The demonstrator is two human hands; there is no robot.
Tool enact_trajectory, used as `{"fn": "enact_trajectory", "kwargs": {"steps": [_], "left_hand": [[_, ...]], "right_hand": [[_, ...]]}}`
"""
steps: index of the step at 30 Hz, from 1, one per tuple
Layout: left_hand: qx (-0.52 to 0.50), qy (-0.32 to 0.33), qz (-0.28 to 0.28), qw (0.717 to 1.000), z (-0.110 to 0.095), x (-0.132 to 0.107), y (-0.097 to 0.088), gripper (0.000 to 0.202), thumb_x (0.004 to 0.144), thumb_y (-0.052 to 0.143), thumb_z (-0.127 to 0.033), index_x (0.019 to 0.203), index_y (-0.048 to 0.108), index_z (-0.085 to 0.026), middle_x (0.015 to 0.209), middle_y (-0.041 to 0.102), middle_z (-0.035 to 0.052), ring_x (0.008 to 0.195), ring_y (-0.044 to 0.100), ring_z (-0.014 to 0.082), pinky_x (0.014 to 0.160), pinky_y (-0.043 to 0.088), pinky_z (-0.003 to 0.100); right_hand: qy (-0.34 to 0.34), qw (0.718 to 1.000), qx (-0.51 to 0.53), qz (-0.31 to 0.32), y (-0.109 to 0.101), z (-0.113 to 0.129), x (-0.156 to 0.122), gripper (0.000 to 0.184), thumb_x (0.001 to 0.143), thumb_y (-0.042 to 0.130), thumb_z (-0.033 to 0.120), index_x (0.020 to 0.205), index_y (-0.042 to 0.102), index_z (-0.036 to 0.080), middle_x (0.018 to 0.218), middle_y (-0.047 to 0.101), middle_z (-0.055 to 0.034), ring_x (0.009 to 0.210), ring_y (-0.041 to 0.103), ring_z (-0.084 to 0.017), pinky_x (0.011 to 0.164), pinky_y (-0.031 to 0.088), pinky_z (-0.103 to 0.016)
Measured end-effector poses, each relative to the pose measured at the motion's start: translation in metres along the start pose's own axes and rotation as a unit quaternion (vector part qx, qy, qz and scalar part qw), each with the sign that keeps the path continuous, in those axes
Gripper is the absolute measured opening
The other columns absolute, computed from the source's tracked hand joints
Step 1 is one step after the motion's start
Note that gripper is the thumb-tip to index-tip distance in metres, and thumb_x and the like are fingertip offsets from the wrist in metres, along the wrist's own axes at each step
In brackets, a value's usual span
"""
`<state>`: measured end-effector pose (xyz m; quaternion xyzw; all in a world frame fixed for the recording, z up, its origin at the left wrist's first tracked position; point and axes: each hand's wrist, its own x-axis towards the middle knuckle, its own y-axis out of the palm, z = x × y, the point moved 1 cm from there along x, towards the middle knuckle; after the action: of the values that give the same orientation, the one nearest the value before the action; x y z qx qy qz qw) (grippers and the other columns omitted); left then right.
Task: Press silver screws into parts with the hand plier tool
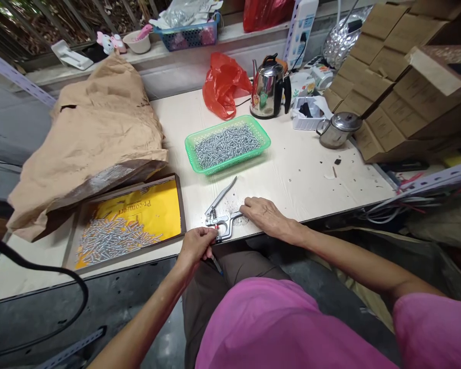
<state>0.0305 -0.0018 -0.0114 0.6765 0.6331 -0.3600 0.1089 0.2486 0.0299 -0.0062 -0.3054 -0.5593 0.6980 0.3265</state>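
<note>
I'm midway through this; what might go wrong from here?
The left hand's fingertips sit at the mouth of the pliers, so they might get pinched if the right hand squeezes.

The tray of loose pins lies near the left forearm; a bump could spill them.

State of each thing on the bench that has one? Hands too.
Silver metal hand pliers: handles spread
Left hand: at pliers' jaw end, grip unclear
Right hand: closed on one handle's end
Green plastic basket: filled with small metal pieces
Shallow yellow-lined tray: partly covered with metal pins
Shiny metal kettle: lid on
Small round pot: metal lid on
Red plastic bag: crumpled
Brown paper sack: creased
</note>
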Motion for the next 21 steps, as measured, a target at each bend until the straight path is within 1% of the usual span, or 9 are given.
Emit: {"fn": "enact_trajectory", "kwargs": {"steps": [4,6,9,10,12,14,16,19,21], "left_hand": [[-0.003,-0.002,0.015,1.0,-0.003,-0.002,0.0,0.029,0.065,0.066,-0.043,0.059,0.053,-0.017,0.037,0.043,-0.0086,0.027,0.036,0.0049,0.03,0.023,0.017],[-0.005,-0.003,0.017,1.0,-0.003,-0.002,0.0,0.029,0.065,0.066,-0.043,0.06,0.055,-0.017,0.039,0.045,-0.0082,0.027,0.038,0.005,0.03,0.023,0.017],[-0.001,-0.008,0.018,1.0,-0.002,0.0,-0.001,0.03,0.065,0.066,-0.044,0.06,0.055,-0.016,0.04,0.046,-0.0076,0.027,0.04,0.0053,0.03,0.025,0.017],[-0.001,-0.01,0.019,1.0,-0.001,0.0,-0.001,0.03,0.065,0.066,-0.044,0.061,0.055,-0.016,0.04,0.047,-0.0074,0.027,0.04,0.0054,0.03,0.025,0.017],[-0.002,-0.012,0.022,1.0,0.0,0.001,-0.001,0.031,0.065,0.066,-0.044,0.061,0.055,-0.016,0.041,0.048,-0.007,0.028,0.041,0.0053,0.031,0.025,0.017],[-0.002,-0.01,0.022,1.0,0.001,0.001,-0.001,0.031,0.065,0.065,-0.045,0.06,0.054,-0.016,0.041,0.048,-0.007,0.027,0.041,0.0052,0.03,0.024,0.016],[-0.003,-0.008,0.019,1.0,0.001,0.001,-0.001,0.031,0.066,0.064,-0.044,0.059,0.053,-0.016,0.041,0.048,-0.007,0.027,0.041,0.0051,0.03,0.024,0.016],[-0.008,-0.011,0.012,1.0,0.001,0.0,0.001,0.029,0.067,0.064,-0.043,0.061,0.054,-0.016,0.043,0.05,-0.0067,0.028,0.042,0.0054,0.03,0.025,0.017],[-0.008,-0.015,0.01,1.0,0.001,0.001,0.002,0.029,0.068,0.064,-0.043,0.062,0.054,-0.017,0.041,0.049,-0.0072,0.027,0.041,0.0059,0.031,0.025,0.017]], "right_hand": [[-0.011,0.999,0.049,0.017,-0.011,-0.007,0.005,0.016,0.093,0.051,0.024,0.102,0.061,0.016,0.106,0.056,-0.0106,0.09,0.053,-0.019,0.075,0.04,-0.03],[-0.035,0.998,0.059,0.003,-0.017,-0.016,0.015,0.036,0.086,0.063,0.036,0.115,0.057,0.016,0.121,0.052,-0.0147,0.105,0.05,-0.025,0.084,0.042,-0.035],[-0.066,0.997,0.029,-0.001,-0.02,-0.03,0.037,0.082,0.07,0.076,0.049,0.135,0.043,0.014,0.145,0.034,-0.0215,0.129,0.033,-0.037,0.099,0.036,-0.05],[-0.077,0.997,0.019,0.013,-0.018,-0.033,0.044,0.092,0.066,0.078,0.052,0.139,0.039,0.013,0.148,0.029,-0.022,0.133,0.027,-0.039,0.101,0.032,-0.053],[-0.101,0.994,0.005,0.048,-0.014,-0.038,0.058,0.101,0.06,0.079,0.056,0.141,0.036,0.013,0.149,0.029,-0.0214,0.136,0.021,-0.041,0.104,0.028,-0.056],[-0.119,0.99,-0.006,0.069,-0.009,-0.039,0.067,0.105,0.058,0.079,0.058,0.142,0.035,0.013,0.146,0.035,-0.0204,0.136,0.022,-0.042,0.105,0.025,-0.058],[-0.125,0.989,-0.016,0.072,-0.008,-0.039,0.072,0.106,0.056,0.078,0.06,0.14,0.036,0.011,0.141,0.04,-0.0202,0.131,0.029,-0.041,0.104,0.025,-0.059],[-0.129,0.989,-0.032,0.065,-0.011,-0.037,0.073,0.098,0.059,0.073,0.065,0.134,0.042,0.01,0.131,0.046,-0.0192,0.119,0.04,-0.037,0.1,0.03,-0.055],[-0.132,0.988,-0.044,0.067,-0.014,-0.035,0.073,0.089,0.062,0.07,0.066,0.127,0.048,0.01,0.124,0.051,-0.0179,0.112,0.043,-0.034,0.097,0.032,-0.052]]}}
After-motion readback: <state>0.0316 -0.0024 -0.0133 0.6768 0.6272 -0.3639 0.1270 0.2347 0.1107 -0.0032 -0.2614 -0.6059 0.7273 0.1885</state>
